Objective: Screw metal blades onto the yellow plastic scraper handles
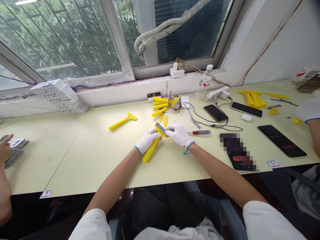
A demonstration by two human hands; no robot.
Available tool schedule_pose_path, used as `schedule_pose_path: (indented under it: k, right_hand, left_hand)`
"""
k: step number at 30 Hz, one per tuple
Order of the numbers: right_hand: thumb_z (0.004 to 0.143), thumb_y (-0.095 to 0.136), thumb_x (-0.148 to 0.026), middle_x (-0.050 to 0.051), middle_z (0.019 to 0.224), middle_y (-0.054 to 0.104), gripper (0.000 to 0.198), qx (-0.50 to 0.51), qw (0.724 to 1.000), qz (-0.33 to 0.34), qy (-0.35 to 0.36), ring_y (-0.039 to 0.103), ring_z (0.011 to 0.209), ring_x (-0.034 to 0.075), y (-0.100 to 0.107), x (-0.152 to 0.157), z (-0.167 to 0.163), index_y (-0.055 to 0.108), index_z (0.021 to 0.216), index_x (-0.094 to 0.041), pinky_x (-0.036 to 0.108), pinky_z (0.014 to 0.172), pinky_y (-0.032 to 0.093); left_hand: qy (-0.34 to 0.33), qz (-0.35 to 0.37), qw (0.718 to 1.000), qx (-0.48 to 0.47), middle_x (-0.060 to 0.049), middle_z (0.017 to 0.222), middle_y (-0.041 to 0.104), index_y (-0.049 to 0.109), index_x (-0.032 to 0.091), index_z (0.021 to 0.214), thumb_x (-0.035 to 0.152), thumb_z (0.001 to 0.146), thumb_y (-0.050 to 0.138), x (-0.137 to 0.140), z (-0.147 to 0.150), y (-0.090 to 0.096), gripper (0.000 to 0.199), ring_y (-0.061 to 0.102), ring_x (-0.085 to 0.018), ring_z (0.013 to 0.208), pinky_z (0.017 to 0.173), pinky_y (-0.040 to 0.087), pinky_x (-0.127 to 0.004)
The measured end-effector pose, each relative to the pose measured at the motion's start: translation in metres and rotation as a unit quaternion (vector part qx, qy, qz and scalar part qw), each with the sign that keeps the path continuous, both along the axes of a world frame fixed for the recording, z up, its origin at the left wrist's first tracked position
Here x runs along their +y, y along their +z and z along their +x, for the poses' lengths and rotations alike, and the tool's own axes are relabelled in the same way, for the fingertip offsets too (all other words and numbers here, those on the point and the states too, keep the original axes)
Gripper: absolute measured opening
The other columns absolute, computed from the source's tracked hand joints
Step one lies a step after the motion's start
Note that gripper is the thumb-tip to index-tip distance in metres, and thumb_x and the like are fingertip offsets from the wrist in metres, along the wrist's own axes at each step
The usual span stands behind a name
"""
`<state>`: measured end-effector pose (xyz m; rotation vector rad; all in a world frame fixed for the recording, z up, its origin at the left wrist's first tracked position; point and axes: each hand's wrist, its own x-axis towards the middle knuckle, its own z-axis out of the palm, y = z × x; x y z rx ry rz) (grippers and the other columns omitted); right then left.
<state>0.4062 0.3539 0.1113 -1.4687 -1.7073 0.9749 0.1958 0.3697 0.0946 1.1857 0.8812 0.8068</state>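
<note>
My left hand (148, 141), in a white glove with a blue cuff, is closed around a yellow scraper (150, 153) near the table's front. The scraper's handle points down toward me, and its head tilts up to the left. A grey metal blade (161, 128) lies across that head. My right hand (180, 135), gloved too, pinches the blade's right end against the head. Just beyond the hands lie small yellow plastic pieces (166, 121). A screwdriver (201, 132) with a clear and red handle lies right of my right hand, its tip hidden. A loose blade (194, 123) rests behind it.
Several yellow scrapers (160, 103) are piled at the back; another scraper (123, 122) lies left. Phones (216, 112), cables and a plastic bottle (205, 81) stand on the right. White boxes (61, 96) are stacked back left. Other people's hands (311, 108) show at both sides.
</note>
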Motion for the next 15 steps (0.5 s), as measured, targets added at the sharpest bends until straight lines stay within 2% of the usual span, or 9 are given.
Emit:
schedule_pose_path:
  k: [9, 15]
  right_hand:
    - [0.108, 0.072, -0.045, 0.009, 0.129, 0.074, 0.039, -0.061, 0.998, 0.011, 0.018, 0.074, 0.113, 0.023, 0.0009, 0.0026, 0.0017, 0.074, 0.130, -0.013, 0.040, 0.099, 0.065]
    - [0.108, 0.072, -0.047, 0.009, 0.126, 0.075, 0.039, -0.112, 0.993, 0.027, 0.021, 0.074, 0.110, 0.022, -0.0003, 0.0031, 0.0030, 0.075, 0.126, -0.013, 0.038, 0.097, 0.065]
  left_hand:
    - [-0.004, 0.003, 0.999, 0.034, 0.000, 0.073, 0.064, 0.067, 0.017, 0.100, 0.039, 0.085, 0.076, 0.0012, 0.0015, -0.0026, 0.028, 0.059, -0.013, 0.052, 0.051, 0.048, -0.027]
    - [-0.006, -0.007, 0.998, 0.069, -0.002, 0.070, 0.064, 0.066, 0.018, 0.088, 0.041, 0.090, 0.075, 0.0020, 0.0025, -0.0064, 0.025, 0.059, -0.013, 0.050, 0.047, 0.048, -0.026]
